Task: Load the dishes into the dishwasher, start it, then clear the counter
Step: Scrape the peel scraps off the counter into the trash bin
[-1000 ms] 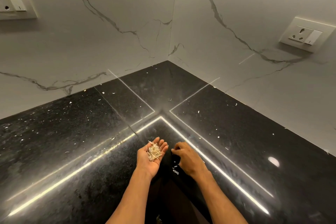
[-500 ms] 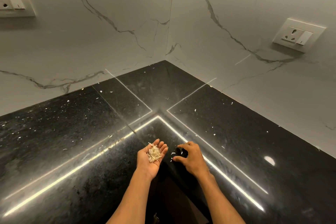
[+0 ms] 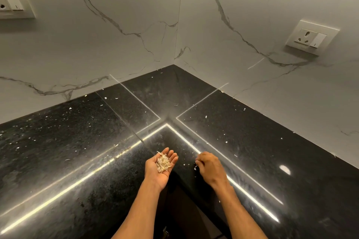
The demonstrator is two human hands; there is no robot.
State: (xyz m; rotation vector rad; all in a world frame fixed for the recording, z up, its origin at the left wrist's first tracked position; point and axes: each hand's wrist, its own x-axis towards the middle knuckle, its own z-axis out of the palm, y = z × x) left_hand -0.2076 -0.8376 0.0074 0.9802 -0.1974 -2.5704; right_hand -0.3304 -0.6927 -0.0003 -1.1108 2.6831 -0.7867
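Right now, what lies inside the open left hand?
A small heap of pale, thin scraps lies on the upturned palm of the left hand. The palm under the heap is covered, so nothing beneath it can be told.

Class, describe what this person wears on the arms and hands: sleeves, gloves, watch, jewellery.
Nothing worn shows. The left hand and right hand are ungloved; the left forearm and right forearm are bare down to the frame's lower edge: no sleeve, cuff, watch or bracelet. No ring is visible either.
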